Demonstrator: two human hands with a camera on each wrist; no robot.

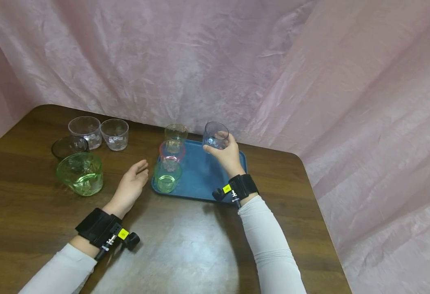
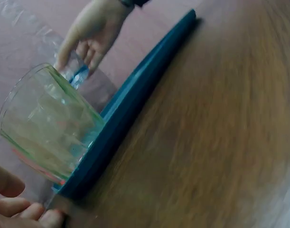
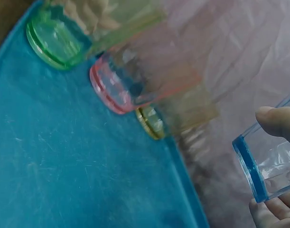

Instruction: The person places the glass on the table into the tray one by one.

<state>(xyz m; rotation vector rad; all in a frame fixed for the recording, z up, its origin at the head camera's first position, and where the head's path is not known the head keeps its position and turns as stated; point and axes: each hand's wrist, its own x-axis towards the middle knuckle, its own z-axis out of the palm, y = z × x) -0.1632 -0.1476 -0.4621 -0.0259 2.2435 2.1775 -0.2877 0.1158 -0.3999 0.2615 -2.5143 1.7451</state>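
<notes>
My right hand [image 1: 229,155] grips a clear blue-tinted glass [image 1: 215,135] by its side, raised over the far part of a blue tray [image 1: 203,173]. In the right wrist view the blue base of that glass [image 3: 250,168] shows above the tray's level, thumb on one side and fingers on the other. Along the tray's left side stand a green glass [image 1: 167,178], a pink glass [image 1: 172,152] and a yellow glass [image 1: 176,132] in a row. My left hand [image 1: 131,183] holds nothing, its fingers extended just left of the tray, near the green glass.
Left on the wooden table [image 1: 23,192] stand a larger green glass [image 1: 84,175], a dark-rimmed glass [image 1: 69,148] and two clear glasses, one far left [image 1: 86,128] and one beside it [image 1: 115,134]. A pink curtain [image 1: 185,61] hangs behind the table's back edge.
</notes>
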